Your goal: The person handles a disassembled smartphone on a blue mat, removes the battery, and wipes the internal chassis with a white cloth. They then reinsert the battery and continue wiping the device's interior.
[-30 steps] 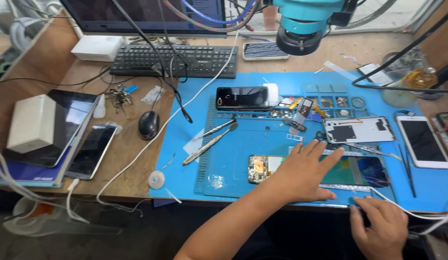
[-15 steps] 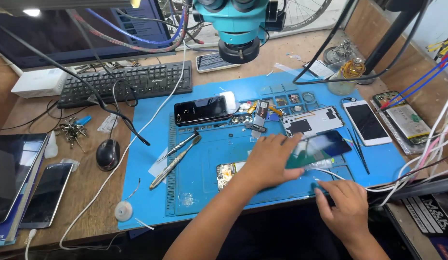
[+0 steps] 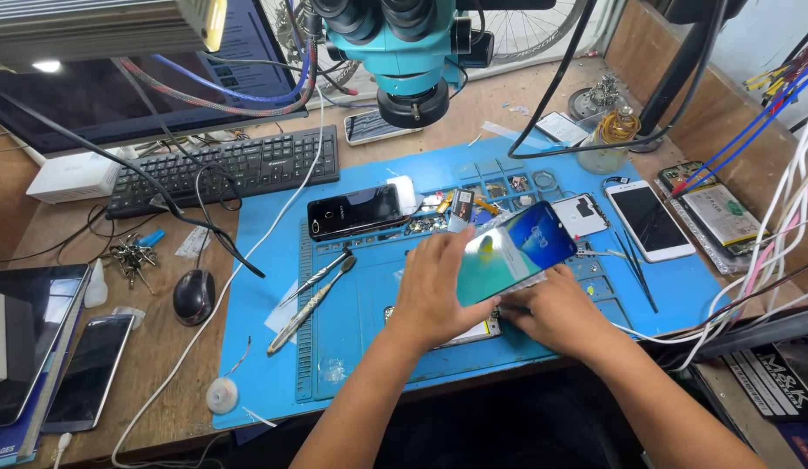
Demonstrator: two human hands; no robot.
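Left hand (image 3: 434, 291): closed on the left end of a lit phone (image 3: 517, 252), thumb beneath, fingers over the edge. Right hand (image 3: 556, 313): under the phone's lower edge, palm down, fingers hidden; grip cannot be told.

Lit phone: held tilted above the middle of the blue mat (image 3: 352, 339), screen glowing blue and green. Thin, rigid, glossy glass slab; judged light, slippery and fragile. Best taken by the long side edges, not the face.

Beneath the hands: opened phone body (image 3: 473, 334), flat on the mat, mostly covered.

Toward the mat's far edge: black phone (image 3: 356, 211), face up, dark and glossy; small parts in moulded trays (image 3: 499, 187); white back cover (image 3: 582, 214) with cut-outs.

Left of the hands: two slim metal pry tools (image 3: 313, 300), laid diagonally.

Mat's right edge: white phone (image 3: 649, 220), face up; thin tweezers (image 3: 634, 260) alongside.

Mat: ribbed, matte, rubbery, covering the centre of the wooden worktop (image 3: 161, 365).

Worktop's far edge: black keyboard (image 3: 226, 169), teal microscope head (image 3: 404, 52) overhanging. Left edge: black mouse (image 3: 194, 297), bunch of keys (image 3: 133, 256), two dark phones (image 3: 87, 373).
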